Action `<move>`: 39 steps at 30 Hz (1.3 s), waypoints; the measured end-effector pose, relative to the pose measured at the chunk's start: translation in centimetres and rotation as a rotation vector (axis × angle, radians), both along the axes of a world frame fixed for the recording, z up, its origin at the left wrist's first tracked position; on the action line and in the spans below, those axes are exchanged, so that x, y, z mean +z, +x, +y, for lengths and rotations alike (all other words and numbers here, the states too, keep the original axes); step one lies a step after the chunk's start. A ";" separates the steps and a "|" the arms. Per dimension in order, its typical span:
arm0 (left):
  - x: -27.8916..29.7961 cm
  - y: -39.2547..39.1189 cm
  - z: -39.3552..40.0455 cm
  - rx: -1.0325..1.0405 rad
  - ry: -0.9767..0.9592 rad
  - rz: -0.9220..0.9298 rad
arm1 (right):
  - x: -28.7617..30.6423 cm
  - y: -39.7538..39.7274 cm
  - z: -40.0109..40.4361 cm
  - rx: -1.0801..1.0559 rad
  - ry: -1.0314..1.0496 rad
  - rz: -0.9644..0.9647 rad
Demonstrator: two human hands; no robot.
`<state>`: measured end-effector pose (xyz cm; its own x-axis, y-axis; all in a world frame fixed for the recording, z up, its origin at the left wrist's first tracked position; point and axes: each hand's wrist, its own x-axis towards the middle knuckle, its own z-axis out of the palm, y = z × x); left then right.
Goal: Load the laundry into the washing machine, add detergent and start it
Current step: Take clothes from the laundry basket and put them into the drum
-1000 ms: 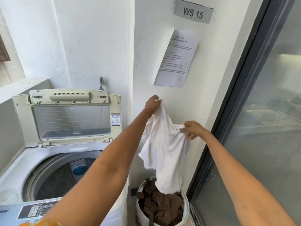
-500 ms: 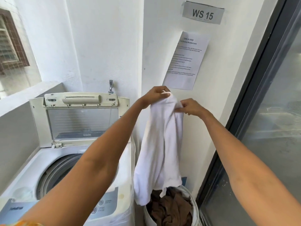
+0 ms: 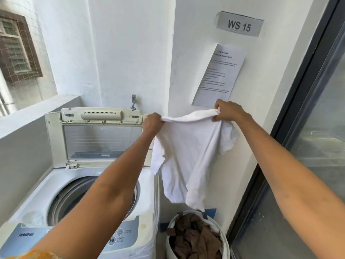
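Note:
A white garment (image 3: 190, 152) hangs spread out between both hands in front of the wall. My left hand (image 3: 152, 123) grips its top left edge and my right hand (image 3: 226, 111) grips the top right edge. Its lower end dangles just above a white laundry basket (image 3: 171, 226) on the floor, which holds brown clothes (image 3: 194, 238). To the left stands a top-loading washing machine (image 3: 149, 186) with its lid (image 3: 100, 139) raised upright and the drum (image 3: 72, 195) open. My left forearm crosses over the drum opening.
The control panel (image 3: 121, 235) with power and start buttons runs along the machine's front. A tap (image 3: 133, 101) sticks out of the wall behind the lid. A paper notice (image 3: 220, 75) and a "WS 15" sign (image 3: 239, 24) hang on the wall. A glass door (image 3: 306, 146) bounds the right side.
The garment rose clear of the basket. My hands, close together half a second ago, have pulled apart, stretching its top edge wide.

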<state>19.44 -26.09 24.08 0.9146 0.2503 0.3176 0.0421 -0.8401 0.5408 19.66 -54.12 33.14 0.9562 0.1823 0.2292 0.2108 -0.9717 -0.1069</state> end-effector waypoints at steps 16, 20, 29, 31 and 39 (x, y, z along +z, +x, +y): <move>7.1 0.2 -0.8 -0.213 -0.822 0.237 | -0.8 -0.6 4.0 0.102 0.132 0.025; 9.0 -0.4 -0.2 -0.355 -0.937 0.117 | 1.5 -1.6 9.9 0.290 0.510 0.204; 14.6 -4.4 5.9 -0.172 -0.697 -0.539 | 5.2 -2.6 20.9 0.466 1.033 -0.020; 15.7 -5.5 7.5 -0.136 -0.676 -0.657 | 5.6 -3.2 24.2 0.476 1.143 -0.131; 11.0 -7.1 15.3 -0.115 -0.696 -0.560 | 0.1 -4.5 34.6 0.472 1.144 -0.240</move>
